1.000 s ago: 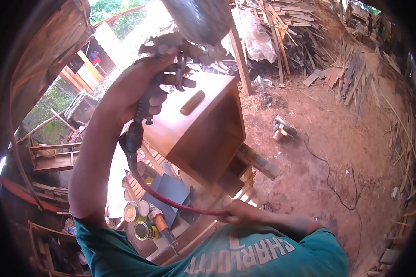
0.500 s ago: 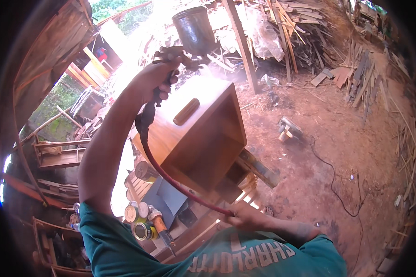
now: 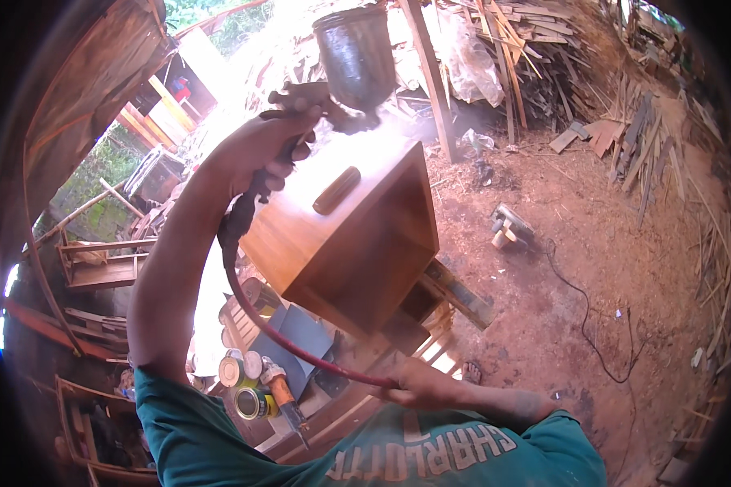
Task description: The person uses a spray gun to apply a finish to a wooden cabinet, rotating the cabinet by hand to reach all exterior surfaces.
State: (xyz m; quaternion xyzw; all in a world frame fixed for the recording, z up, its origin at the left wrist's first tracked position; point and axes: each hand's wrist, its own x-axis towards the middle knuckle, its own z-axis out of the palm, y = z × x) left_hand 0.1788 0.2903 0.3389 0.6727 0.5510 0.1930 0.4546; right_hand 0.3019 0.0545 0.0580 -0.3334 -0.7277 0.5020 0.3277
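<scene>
My left hand (image 3: 278, 140) is closed round the grip of a dark spray gun (image 3: 351, 120), raised over a varnished wooden box (image 3: 357, 260). On top of the gun sits a large dark metal cup (image 3: 356, 65). Pale mist hangs below the nozzle, over the brightly lit face of the box. That face carries an oval wooden pull (image 3: 337, 191). From the gun's handle a red hose (image 3: 296, 351) curves down to my right hand (image 3: 414, 381), whose fingers are wrapped round it near my body.
Below the box stand paint tins (image 3: 256, 403), an orange-handled tool (image 3: 284, 394) and a grey sheet (image 3: 296, 341). A power tool (image 3: 512, 226) and a black cord (image 3: 585, 312) lie on the earth floor at right. Scrap wood (image 3: 536, 49) is piled behind a post (image 3: 430, 81).
The spray gun's cup and nozzle have shifted slightly right and down, while the handle end has swung left. The hose has swung left with it. My right hand still grips the hose.
</scene>
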